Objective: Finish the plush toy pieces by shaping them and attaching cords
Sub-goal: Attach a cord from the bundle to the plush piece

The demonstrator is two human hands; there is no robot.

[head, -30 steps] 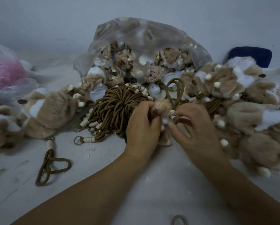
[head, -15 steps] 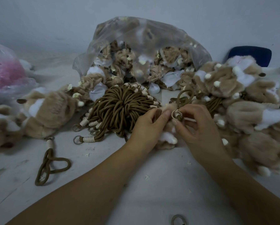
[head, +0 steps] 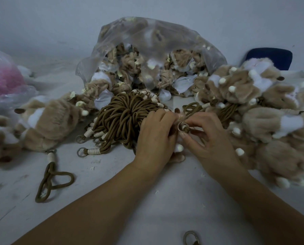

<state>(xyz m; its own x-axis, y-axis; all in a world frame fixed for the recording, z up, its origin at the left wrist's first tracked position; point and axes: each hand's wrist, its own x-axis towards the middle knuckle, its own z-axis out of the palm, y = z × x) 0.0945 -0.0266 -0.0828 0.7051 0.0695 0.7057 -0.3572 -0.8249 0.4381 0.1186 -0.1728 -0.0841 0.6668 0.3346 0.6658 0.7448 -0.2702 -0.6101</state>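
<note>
The left hand [head: 154, 133] has its fingers curled around a small tan plush piece [head: 180, 119], which is just to the right of the cord bundle [head: 124, 117], low over the tabletop [head: 147, 200]. The right hand [head: 211, 138] pinches the ring end of one brown cord [head: 185, 127] between thumb and fingers and keeps it against this piece; its fingers are bent, not spread.

I judge that this cord is being attached and is not yet fixed. Farther to the right of the bundle lies a pile of shaped plush toys [head: 253, 106]. Several seem to carry cords, so this part looks done. To the left of the bundle one more plush toy [head: 47, 121] has its cord. Behind the bundle a clear plastic bag [head: 156, 50] holds many crumpled pieces, and the bundle itself has many unused cords, so I think much of the work is left.
</note>
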